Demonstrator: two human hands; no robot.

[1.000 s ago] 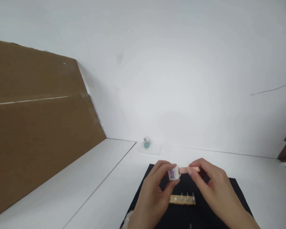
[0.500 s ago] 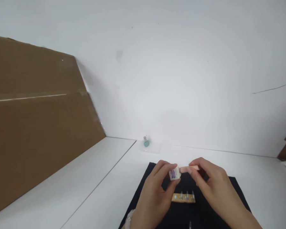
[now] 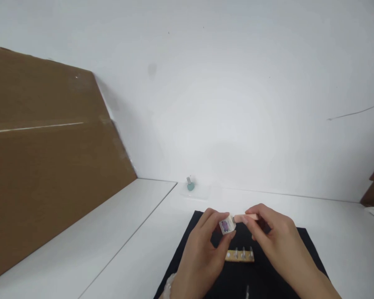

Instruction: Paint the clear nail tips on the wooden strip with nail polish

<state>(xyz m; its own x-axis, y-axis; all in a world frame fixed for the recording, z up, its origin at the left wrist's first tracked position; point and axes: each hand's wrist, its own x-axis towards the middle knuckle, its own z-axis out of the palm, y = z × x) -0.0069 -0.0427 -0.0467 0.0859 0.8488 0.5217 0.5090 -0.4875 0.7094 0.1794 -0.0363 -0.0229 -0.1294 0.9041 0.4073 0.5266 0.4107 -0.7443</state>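
My left hand (image 3: 199, 253) pinches a small white bottle (image 3: 227, 225) with a purple label between thumb and fingers. My right hand (image 3: 277, 236) grips a flat peach-pink stick (image 3: 247, 216) by its far end, and the stick's tip meets the top of the bottle. Both hands are raised over a black mat (image 3: 262, 282). Below them on the mat lies a wooden strip (image 3: 239, 256) with several upright metal pegs.
A teal bottle (image 3: 190, 186) stands on a clear tray (image 3: 197, 192) at the back of the white table (image 3: 127, 224). A large cardboard sheet (image 3: 50, 145) leans at the left. A thin metal pin (image 3: 247, 292) stands at the mat's near edge.
The view has tilted slightly, shifting the whole scene a little up and left. The bottle is turned a bit more, and both hands still hold their things together.
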